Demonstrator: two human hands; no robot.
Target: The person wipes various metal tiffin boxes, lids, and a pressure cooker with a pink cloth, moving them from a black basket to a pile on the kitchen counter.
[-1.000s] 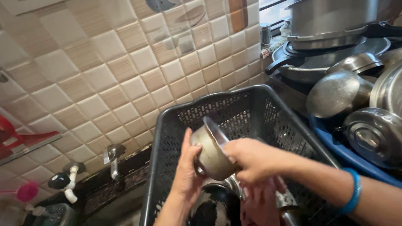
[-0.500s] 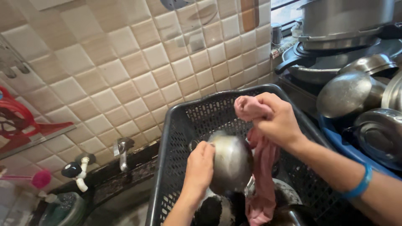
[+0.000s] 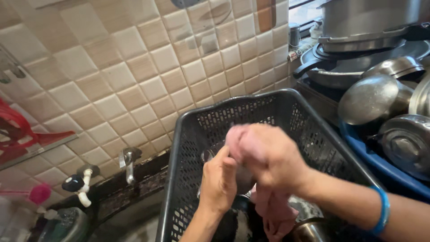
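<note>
Over a black perforated plastic basket (image 3: 286,112), my left hand (image 3: 218,181) grips a small steel bowl (image 3: 207,156) from the left; only a sliver of its rim shows. My right hand (image 3: 268,154) presses a pink cloth (image 3: 273,210) against the bowl from the right, and the cloth hangs down below my wrist, which wears a blue bangle (image 3: 383,210). Both hands are blurred with motion. More steel vessels lie in the basket's bottom (image 3: 309,228).
Stacked steel pots, lids and a dark pan (image 3: 376,96) fill a blue tub (image 3: 380,166) at right. A beige tiled wall stands behind. Taps (image 3: 127,161) and a black knob (image 3: 74,183) sit at left, with a red rack (image 3: 18,134) and pink brush (image 3: 38,193).
The right hand with the pink cloth came down from above the bowl and now covers it. The bowl, earlier seen open and then from its back, is mostly hidden.
</note>
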